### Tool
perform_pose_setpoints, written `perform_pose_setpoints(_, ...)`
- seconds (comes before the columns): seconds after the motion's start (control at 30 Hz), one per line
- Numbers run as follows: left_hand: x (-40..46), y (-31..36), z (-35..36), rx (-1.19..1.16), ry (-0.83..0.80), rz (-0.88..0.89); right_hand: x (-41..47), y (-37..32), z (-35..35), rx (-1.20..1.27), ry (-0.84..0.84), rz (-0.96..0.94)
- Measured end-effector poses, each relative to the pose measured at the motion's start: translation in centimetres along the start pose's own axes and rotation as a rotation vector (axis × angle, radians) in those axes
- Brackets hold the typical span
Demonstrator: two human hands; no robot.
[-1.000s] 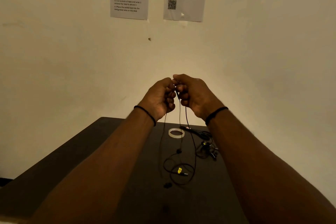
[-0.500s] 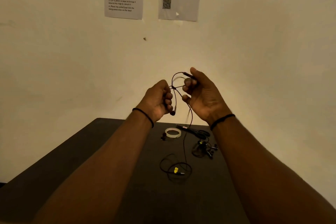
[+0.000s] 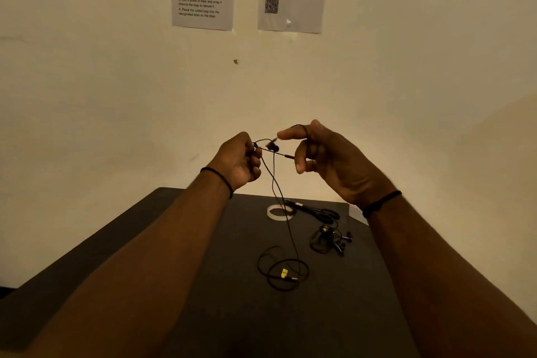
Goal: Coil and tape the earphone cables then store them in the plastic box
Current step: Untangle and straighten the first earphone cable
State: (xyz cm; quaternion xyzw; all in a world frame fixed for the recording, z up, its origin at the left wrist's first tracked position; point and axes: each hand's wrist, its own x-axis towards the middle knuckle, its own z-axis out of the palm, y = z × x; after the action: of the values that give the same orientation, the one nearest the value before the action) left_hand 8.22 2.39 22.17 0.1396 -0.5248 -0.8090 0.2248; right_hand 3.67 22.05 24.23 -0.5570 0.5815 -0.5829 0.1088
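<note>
The left hand (image 3: 238, 160) has its fingers curled tight, pinching the thin black earphone cable (image 3: 286, 221). The right hand (image 3: 325, 154) has the cable looped over its extended forefinger, its other fingers loosely bent. Between them hangs a small black earbud (image 3: 272, 147). The cable drops to a loose coil on the dark worktop (image 3: 203, 285). Farther off lie a white tape roll (image 3: 277, 211), black scissors (image 3: 315, 211) and a second tangled black earphone set (image 3: 329, 238).

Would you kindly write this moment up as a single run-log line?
step: coiling | left hand: grips earphone cable | right hand: cable looped over fingers | tape roll: untouched on table
</note>
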Motion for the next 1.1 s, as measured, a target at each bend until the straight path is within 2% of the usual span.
perform_pose_setpoints(0.13, 0.4, -0.3, -0.5, 0.027, 0.01, -0.021, 0.1, -0.2, -0.3, -0.113, -0.048, -0.038)
perform_pose_setpoints(0.23, 0.7, -0.7, -1.3, 0.027, 0.02, -0.045, -0.1, -0.6, -0.8, -0.161, -0.185, -0.086)
perform_pose_setpoints(0.37, 0.8, -0.5, -1.3, 0.121, 0.028, 0.039, 0.3, -1.1, -0.3, -0.42, -0.347, 0.014)
perform_pose_setpoints(0.43, 0.7, 0.1, -1.2, 0.176, 0.008, 0.126, 0.6, -0.6, 0.0, -0.478, -0.289, 0.054)
perform_pose_setpoints(0.57, 0.0, 2.0, -0.6, 0.197, -0.139, 0.233, 1.8, 0.9, 0.0, -0.531, 0.202, 0.0)
perform_pose_setpoints(0.63, -0.5, 3.0, -0.3, 0.177, -0.217, 0.219, 3.1, 1.7, -0.3, -0.581, 0.338, -0.013)
perform_pose_setpoints(0.7, -1.1, 3.9, 0.1, 0.196, -0.278, 0.201, 4.2, 1.8, -0.2, -0.545, 0.326, 0.034)
perform_pose_setpoints(0.77, -1.5, 4.7, 0.4, 0.231, -0.307, 0.201, 5.2, 1.4, 0.3, -0.468, 0.242, 0.09)
perform_pose_setpoints(0.87, -1.9, 5.6, 0.4, 0.267, -0.322, 0.213, 6.3, 0.8, 1.2, -0.318, 0.159, 0.108)
perform_pose_setpoints(0.93, -2.1, 6.1, -0.1, 0.349, -0.305, 0.237, 6.6, 0.7, 1.4, -0.276, 0.165, 0.106)
perform_pose_setpoints(1.0, -2.2, 6.3, -0.8, 0.535, -0.251, 0.309, 6.8, 0.5, 1.1, -0.371, 0.171, 0.116)
perform_pose_setpoints(1.1, -2.4, 6.4, -1.6, 0.776, -0.215, 0.441, 7.1, -0.5, 0.8, -0.645, 0.102, 0.056)
